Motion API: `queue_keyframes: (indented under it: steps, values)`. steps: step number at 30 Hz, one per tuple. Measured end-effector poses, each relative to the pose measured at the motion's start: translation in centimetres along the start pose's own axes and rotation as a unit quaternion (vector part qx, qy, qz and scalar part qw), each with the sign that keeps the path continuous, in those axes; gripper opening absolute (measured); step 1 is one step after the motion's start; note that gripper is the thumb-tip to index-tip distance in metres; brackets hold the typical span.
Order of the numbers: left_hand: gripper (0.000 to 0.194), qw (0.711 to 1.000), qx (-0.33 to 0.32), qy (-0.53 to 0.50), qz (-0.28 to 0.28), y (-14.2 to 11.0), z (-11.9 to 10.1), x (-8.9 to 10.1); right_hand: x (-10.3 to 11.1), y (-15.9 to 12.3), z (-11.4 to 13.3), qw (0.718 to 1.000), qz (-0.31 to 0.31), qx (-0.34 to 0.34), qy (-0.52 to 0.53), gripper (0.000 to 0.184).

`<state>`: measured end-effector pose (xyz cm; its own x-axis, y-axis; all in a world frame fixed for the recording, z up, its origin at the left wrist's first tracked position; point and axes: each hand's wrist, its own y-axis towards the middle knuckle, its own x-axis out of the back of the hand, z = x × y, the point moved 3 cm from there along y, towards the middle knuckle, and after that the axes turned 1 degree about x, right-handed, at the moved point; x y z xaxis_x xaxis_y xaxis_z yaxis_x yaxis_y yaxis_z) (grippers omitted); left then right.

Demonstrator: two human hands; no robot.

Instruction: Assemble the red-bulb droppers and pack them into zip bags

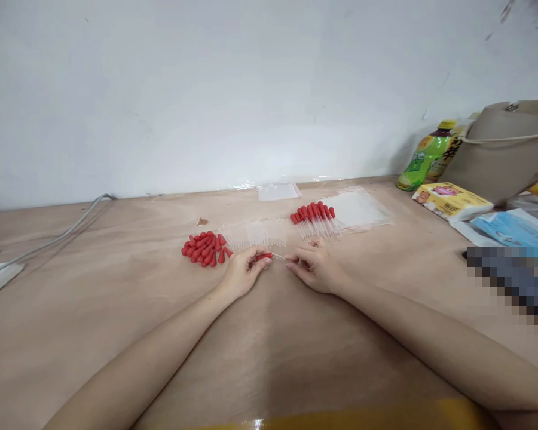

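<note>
Between thumb and fingers my left hand (244, 272) pinches a red rubber bulb (264, 256). My right hand (316, 267) is closed on a thin clear dropper tube (278, 257), whose other end meets the mouth of that bulb; how deep it sits I cannot tell. Left of my left hand lies a pile of loose red bulbs (204, 248). Just beyond my hands a row of clear tubes (260, 233) lies side by side. Past my right hand are several droppers (314, 220), red bulbs on clear tubes, lying together.
Clear plastic bags (358, 208) lie behind the droppers, and a small white bag (278, 191) lies by the wall. At right stand a green drink bottle (424, 158), a yellow tissue pack (452, 202) and a beige bag (506, 155). A grey cable (78, 224) runs along the left.
</note>
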<state>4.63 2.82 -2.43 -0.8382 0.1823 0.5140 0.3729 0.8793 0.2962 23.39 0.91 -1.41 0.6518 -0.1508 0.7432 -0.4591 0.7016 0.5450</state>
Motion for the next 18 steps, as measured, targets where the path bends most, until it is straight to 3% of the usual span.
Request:
queue_keyframes:
  steps: [5, 11, 18]
  values:
    - [0.02, 0.999, -0.015, -0.034, 0.028, -0.1, 0.0, 0.1, 0.0, 0.1, -0.7, 0.999, 0.021, -0.017, 0.038, 0.016]
    - [0.017, 0.996, -0.032, -0.013, 0.08, -0.4, -0.7, 0.0, 0.6, 0.4, -0.8, 0.998, 0.051, 0.023, 0.021, 0.016]
    - [0.017, 0.996, -0.036, 0.063, 0.05, -0.5, -1.8, 0.2, 0.9, 0.6, -0.1, 0.997, 0.013, 0.059, -0.055, 0.021]
